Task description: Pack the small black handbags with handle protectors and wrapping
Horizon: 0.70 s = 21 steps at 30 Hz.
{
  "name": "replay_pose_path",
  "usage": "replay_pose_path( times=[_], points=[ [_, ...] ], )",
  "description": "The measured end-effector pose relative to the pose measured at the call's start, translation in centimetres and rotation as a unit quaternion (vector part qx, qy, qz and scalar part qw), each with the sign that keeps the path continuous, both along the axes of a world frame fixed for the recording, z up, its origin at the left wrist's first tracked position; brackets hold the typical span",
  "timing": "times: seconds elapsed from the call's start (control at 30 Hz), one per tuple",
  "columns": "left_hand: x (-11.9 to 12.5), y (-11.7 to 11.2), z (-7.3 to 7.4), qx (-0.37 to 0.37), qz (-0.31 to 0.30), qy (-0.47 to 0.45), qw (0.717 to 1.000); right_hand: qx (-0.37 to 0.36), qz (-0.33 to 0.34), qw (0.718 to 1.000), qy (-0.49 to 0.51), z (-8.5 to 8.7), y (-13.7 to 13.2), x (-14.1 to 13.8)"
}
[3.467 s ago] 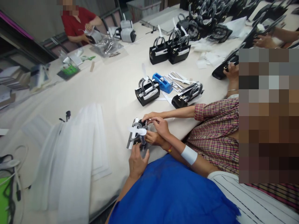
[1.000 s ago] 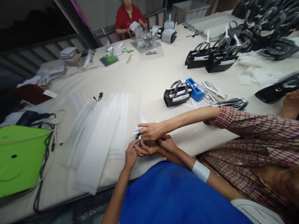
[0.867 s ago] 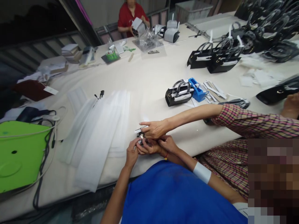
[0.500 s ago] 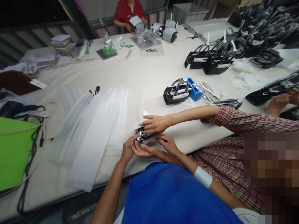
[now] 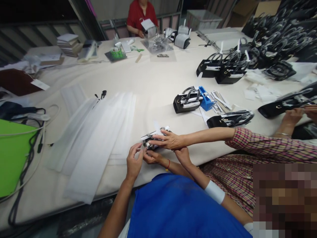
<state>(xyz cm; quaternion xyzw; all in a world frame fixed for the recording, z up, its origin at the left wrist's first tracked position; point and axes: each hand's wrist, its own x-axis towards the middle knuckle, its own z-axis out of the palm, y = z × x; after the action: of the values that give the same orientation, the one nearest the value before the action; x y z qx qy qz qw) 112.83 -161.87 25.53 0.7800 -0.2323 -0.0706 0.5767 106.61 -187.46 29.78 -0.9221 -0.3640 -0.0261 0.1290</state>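
A small black handbag with white wrapping and a metal fitting lies at the table's front edge, largely covered by hands. At its left end, the bent fingers and thumb of my left hand grip its corner. My right hand is closed near its right end, just below a co-worker's wrist. Whatever its fingers hold is hidden. The co-worker in a plaid sleeve lays one hand over the bag's top. That person's other hand, with a red bracelet, is at the bag's near side.
Long white foam sheets lie to the left. Beyond the bag are another black handbag, a blue tape dispenser and paper strips. Many wrapped bags crowd the far right. A person in red works across the table.
The co-worker's upper hand has shifted down and right over the bag, uncovering its white-wrapped top. My right hand's fingers have curled closed. My left hand has moved slightly left.
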Motion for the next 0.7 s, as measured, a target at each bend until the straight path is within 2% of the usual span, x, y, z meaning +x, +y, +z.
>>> replay_pose_path(
  times=[0.13, 0.27, 0.33, 0.4, 0.47, 0.5, 0.53, 0.57, 0.6, 0.63, 0.67, 0.7],
  points=[
    [-0.5, -1.3, 1.2, 0.054, -0.06, -0.088, 0.993, 0.034, 0.019, 0.999, 0.003, 0.3, 0.1, -0.2],
    [-1.2, -2.0, 0.8, 0.106, -0.072, -0.132, 0.983, 0.085, 0.037, 0.996, 0.012, 1.8, 0.2, 0.3],
    [-1.4, -2.2, 0.5, 0.113, -0.059, -0.145, 0.981, 0.139, -0.017, 0.99, 0.023, 1.8, 0.5, -0.4],
    [-1.3, -2.4, 0.3, 0.098, -0.044, -0.137, 0.985, 0.187, -0.117, 0.975, 0.018, 0.5, 1.0, -2.3],
    [-1.1, -2.8, 0.3, 0.075, -0.035, -0.113, 0.99, 0.227, -0.266, 0.937, -0.024, -1.7, 1.4, -5.1],
    [-1.0, -3.1, 0.3, 0.07, -0.034, -0.103, 0.992, 0.26, -0.375, 0.887, -0.07, -3.0, 1.5, -6.5],
    [-0.9, -3.4, 0.4, 0.07, -0.033, -0.099, 0.992, 0.283, -0.456, 0.837, -0.111, -4.0, 1.6, -7.7],
    [-0.8, -3.7, 0.6, 0.077, -0.035, -0.103, 0.991, 0.295, -0.514, 0.793, -0.14, -4.9, 1.5, -8.5],
    [-0.8, -4.0, 0.7, 0.086, -0.039, -0.111, 0.989, 0.296, -0.547, 0.767, -0.159, -5.3, 1.4, -8.8],
    [-0.7, -4.3, 0.8, 0.097, -0.045, -0.121, 0.987, 0.285, -0.546, 0.772, -0.159, -5.2, 1.3, -8.6],
    [-0.7, -4.5, 1.0, 0.107, -0.054, -0.132, 0.984, 0.263, -0.51, 0.807, -0.141, -4.7, 1.1, -7.7],
    [-0.6, -4.7, 1.1, 0.116, -0.062, -0.143, 0.981, 0.236, -0.443, 0.857, -0.114, -3.8, 1.0, -6.4]
  ],
)
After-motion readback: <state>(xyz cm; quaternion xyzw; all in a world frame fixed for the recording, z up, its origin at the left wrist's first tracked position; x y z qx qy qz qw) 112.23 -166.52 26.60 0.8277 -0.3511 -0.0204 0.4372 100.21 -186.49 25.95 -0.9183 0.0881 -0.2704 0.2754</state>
